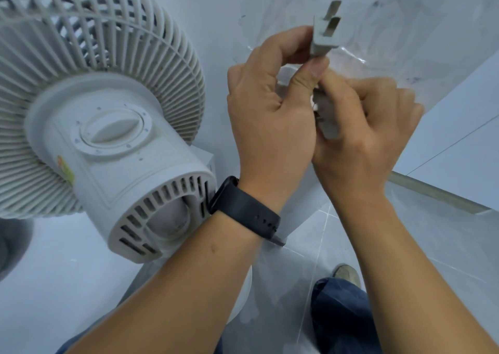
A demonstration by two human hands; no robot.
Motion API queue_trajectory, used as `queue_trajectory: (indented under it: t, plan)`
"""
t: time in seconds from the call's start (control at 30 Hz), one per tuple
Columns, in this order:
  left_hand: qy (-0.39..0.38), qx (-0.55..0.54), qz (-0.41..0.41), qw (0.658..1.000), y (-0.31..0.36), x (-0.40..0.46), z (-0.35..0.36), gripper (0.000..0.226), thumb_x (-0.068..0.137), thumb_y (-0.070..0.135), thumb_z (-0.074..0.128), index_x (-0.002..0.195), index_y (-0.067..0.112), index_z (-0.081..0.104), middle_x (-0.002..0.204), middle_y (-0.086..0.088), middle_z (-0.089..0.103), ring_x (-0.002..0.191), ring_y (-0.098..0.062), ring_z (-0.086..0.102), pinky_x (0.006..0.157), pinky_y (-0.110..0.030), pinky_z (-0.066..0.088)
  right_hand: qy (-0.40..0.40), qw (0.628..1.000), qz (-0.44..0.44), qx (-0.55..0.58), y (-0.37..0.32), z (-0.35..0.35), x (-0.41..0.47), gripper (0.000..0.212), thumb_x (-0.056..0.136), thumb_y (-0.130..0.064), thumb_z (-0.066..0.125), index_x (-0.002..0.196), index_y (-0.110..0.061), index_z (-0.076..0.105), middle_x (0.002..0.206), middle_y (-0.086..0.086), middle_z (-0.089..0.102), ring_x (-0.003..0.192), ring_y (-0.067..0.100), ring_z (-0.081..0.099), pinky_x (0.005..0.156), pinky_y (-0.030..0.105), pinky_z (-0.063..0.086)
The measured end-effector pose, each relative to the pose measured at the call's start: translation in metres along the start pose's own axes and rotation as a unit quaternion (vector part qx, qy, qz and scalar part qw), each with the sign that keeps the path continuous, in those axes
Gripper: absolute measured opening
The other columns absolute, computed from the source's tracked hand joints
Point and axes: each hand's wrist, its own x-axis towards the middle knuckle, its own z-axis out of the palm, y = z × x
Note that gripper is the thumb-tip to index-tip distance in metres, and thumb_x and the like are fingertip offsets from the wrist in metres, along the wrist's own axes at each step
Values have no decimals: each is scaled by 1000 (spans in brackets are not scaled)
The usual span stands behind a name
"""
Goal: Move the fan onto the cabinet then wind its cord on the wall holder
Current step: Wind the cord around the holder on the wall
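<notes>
Plug end of the cord held up at the wall, fan just left of the hands.
Left hand pinches the plug (prongs up); right hand fingers curl round the cord below it. Fan sits on a white cabinet.

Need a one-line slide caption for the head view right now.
Left hand pinches the fan's plug, right hand curled just below it, beside the white fan.
</notes>
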Motion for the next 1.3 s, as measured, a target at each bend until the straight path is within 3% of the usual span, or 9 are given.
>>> queue_trajectory:
  t: [0.1, 0.2, 0.4, 0.57, 0.63, 0.7, 0.9, 1.13, 1.3]
  plan:
    - [1, -9, 5, 1000, 2, -1, -1, 21, 93, 15, 71, 105, 31, 65, 96, 18, 70, 100, -21, 66, 81, -19, 41, 31, 999, 13, -12, -6, 4, 6, 20, 97, -22, 62, 98, -18, 82, 70, 10, 54, 61, 29, 51, 60, 41, 31]
    - [-7, -26, 0, 1000, 7, -2, -1, 22, 92, 13, 71, 106, 29, 66, 95, 20, 68, 99, -23, 64, 78, -16, 40, 70, 996, 45, -20, -14, 5, 13, 55, 106, -31, 34, 66, -7, 64, 63, 15, 47, 56, 28, 45, 56, 42, 33]
    - [-3, -61, -10, 998, 12, 1, -2, 19, 92, 12, 72, 106, 24, 67, 91, 22, 67, 99, -19, 64, 81, -21, 41, 91, 994, 47, -47, -17, 8, 16, 52, 102, -32, 25, 60, -9, 48, 60, 12, 44, 56, 27, 40, 54, 42, 31]
    - [-8, -86, -37, 996, 11, 2, -3, 20, 92, 12, 73, 106, 25, 67, 92, 20, 69, 99, -18, 65, 83, -29, 44, 14, 999, 33, 2, -11, 3, 3, 55, 107, -48, 31, 98, -11, 71, 95, 11, 61, 74, 29, 48, 65, 43, 35]
    - [-8, -90, -41, 995, 11, 3, -3, 22, 92, 13, 73, 104, 30, 66, 92, 21, 69, 99, -19, 65, 82, -29, 44, -40, 998, -36, 11, 0, -1, -1, 29, 100, -37, 55, 125, -24, 63, 118, -2, 55, 81, 28, 48, 68, 43, 34]
    - [-10, -93, -44, 995, 10, 3, -2, 24, 92, 14, 73, 102, 34, 65, 92, 22, 69, 99, -20, 65, 81, -27, 43, -59, 995, -76, 12, 9, -5, -4, 40, 94, -24, 68, 133, -28, 62, 124, -5, 62, 79, 29, 51, 68, 42, 34]
    - [-16, -116, -53, 992, 8, -1, 2, 23, 90, 9, 75, 102, 26, 66, 94, 16, 69, 94, -8, 65, 82, -24, 43, -11, 999, -37, 20, 12, -6, 5, 24, 100, -28, 63, 109, -13, 80, 72, 11, 56, 65, 28, 45, 58, 42, 36]
    - [-37, -127, -45, 990, 14, -4, 4, 23, 88, 3, 75, 102, 20, 67, 89, 17, 67, 78, 7, 58, 77, -14, 41, 74, 997, -10, 12, 2, -2, 11, 49, 104, -22, 43, 64, -6, 65, 59, 11, 44, 55, 27, 41, 51, 40, 31]
    - [-48, -159, -34, 986, 18, 0, -1, 22, 88, -3, 73, 101, 13, 67, 91, 10, 68, 73, 6, 57, 73, -13, 42, 94, 996, 4, 4, -9, 0, 18, 59, 106, -29, 28, 56, -7, 50, 56, 12, 41, 53, 26, 39, 50, 39, 29]
